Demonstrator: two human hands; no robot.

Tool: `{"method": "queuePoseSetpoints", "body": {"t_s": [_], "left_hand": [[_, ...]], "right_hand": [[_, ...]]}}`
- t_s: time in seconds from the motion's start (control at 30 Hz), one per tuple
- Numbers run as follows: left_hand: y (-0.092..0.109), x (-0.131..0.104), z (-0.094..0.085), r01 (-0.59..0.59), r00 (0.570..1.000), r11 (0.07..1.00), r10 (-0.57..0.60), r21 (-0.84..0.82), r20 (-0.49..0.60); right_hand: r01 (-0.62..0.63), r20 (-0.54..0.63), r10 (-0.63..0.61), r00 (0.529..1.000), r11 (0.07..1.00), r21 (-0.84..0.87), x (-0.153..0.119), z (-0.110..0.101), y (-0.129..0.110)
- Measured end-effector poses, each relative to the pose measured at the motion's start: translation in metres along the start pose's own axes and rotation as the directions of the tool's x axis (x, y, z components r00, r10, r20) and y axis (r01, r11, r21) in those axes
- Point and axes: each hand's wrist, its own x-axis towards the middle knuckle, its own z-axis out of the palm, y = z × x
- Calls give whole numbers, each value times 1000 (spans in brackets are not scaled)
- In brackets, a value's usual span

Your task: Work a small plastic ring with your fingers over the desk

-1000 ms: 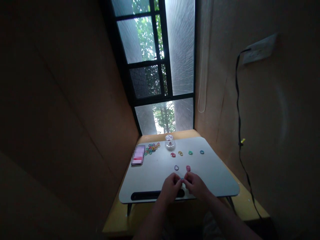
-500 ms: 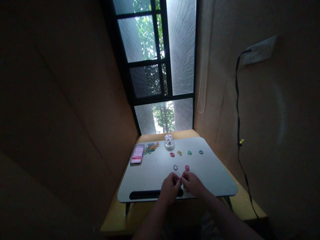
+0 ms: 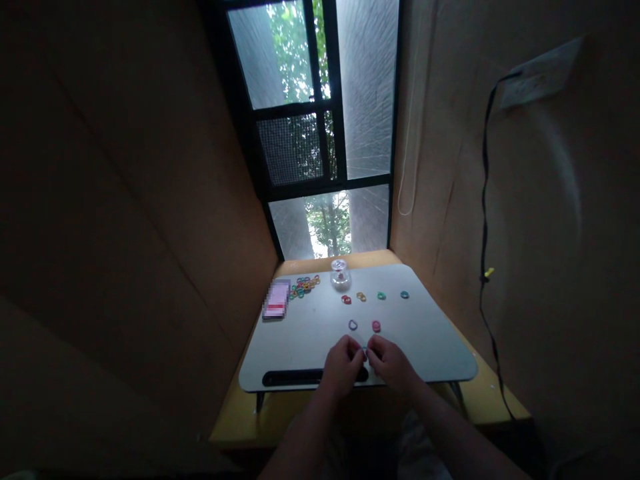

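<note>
pinching small bluish piece (image 3: 365, 349), mostly hidden, between fingers of left hand (image 3: 344, 364) and right hand (image 3: 391, 362) over near side of tabletop (image 3: 435, 347), likely for fine control; beyond, purple ring (image 3: 353, 325) apart from pink rings (image 3: 377, 326), presumably by colour.

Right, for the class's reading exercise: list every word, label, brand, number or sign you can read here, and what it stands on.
No text can be read.
Smartphone: screen pixelated, nothing legible.
Clear jar: any marking too small to read.
Wall outlet: any marking too blurred to read.
Coloured bands: too small to tell.
</note>
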Motion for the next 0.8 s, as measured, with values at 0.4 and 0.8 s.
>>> {"method": "queuePoseSetpoints", "body": {"t_s": [0.4,0.8], "left_hand": [[1,-6,0,-65,998,998,66,-18,23],[2,-9,-1,-99,994,995,100,-32,49]], "right_hand": [[35,-36,-38,999,996,-86,-2,2,3],[54,-49,-58,997,994,-94,-4,1,3]]}}
